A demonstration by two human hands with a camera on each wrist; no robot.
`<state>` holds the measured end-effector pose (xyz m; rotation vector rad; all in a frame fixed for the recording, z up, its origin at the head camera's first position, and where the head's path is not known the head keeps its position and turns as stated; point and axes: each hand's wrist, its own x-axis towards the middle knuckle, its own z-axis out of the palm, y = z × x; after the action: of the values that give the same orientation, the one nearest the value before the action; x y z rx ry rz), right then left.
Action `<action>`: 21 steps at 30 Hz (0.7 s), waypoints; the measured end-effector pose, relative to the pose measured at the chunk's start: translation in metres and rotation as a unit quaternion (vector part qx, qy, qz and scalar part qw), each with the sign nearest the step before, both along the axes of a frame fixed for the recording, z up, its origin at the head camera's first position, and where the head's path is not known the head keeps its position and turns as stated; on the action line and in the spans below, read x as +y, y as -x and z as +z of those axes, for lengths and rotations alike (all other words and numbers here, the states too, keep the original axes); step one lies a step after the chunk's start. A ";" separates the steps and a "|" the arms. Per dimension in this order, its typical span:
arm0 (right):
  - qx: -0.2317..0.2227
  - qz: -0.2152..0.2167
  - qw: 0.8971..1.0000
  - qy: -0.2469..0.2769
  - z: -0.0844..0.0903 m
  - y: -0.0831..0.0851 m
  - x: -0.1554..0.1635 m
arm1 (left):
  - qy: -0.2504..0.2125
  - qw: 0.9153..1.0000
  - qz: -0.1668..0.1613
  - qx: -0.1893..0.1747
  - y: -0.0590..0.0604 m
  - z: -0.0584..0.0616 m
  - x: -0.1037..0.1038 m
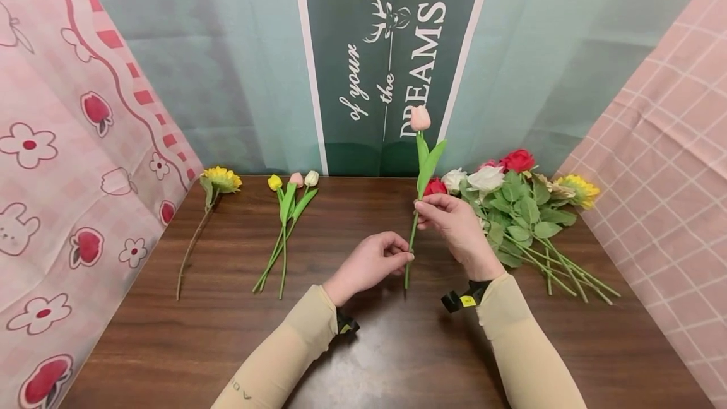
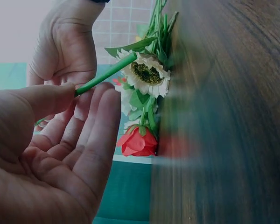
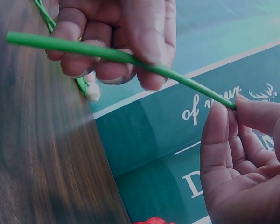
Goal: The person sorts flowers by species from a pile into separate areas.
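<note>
A pink tulip (image 1: 420, 120) with green leaves stands nearly upright above the table, between both hands. My right hand (image 1: 459, 232) pinches its stem just below the leaves with thumb and fingertips. Lower down, my left hand (image 1: 370, 265) holds the stem between thumb and fingers, leaving the bottom end free below. In the left wrist view, the green stem (image 2: 107, 74) passes out beyond the thumb and fingers. The right wrist view shows the stem's cut end (image 3: 23, 39) sticking out past the left hand (image 3: 119, 35); the bloom is out of that view.
A yellow sunflower (image 1: 221, 180) lies at the far left. Beside it are yellow, pink and white tulips (image 1: 288, 201). At the right lies a heap of roses (image 1: 485, 178) with leaves and another sunflower (image 1: 578, 190). Fabric walls (image 1: 250, 68) enclose the wooden table (image 1: 363, 358).
</note>
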<state>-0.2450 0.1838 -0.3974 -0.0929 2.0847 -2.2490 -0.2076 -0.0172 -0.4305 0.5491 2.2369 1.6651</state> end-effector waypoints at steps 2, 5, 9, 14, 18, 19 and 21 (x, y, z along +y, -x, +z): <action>-0.002 0.002 1.000 0.009 0.001 -0.001 -0.001 | -0.008 1.000 0.000 -0.007 0.001 -0.001 0.000; -0.011 0.004 1.000 0.022 0.002 -0.001 -0.003 | -0.015 1.000 0.000 -0.015 0.001 -0.001 -0.001; -0.024 -0.001 0.999 0.023 0.001 -0.001 -0.003 | -0.008 1.000 -0.001 -0.016 0.001 0.002 -0.002; -0.029 -0.010 1.000 0.006 -0.001 -0.001 -0.003 | -0.006 1.000 0.003 -0.019 0.001 0.003 -0.003; -0.031 -0.006 0.999 -0.003 -0.004 0.000 -0.004 | -0.017 0.999 0.020 -0.025 0.001 0.002 -0.002; -0.030 -0.003 1.000 -0.005 -0.005 0.000 -0.004 | -0.019 0.999 0.023 -0.026 0.001 0.002 -0.002; -0.027 0.000 1.000 -0.007 -0.006 0.000 -0.005 | -0.021 0.999 0.028 -0.026 0.002 0.003 -0.002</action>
<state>-0.2452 0.1786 -0.4038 -0.0308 2.0717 -2.2108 -0.2093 -0.0193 -0.4279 0.4516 2.2033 1.7368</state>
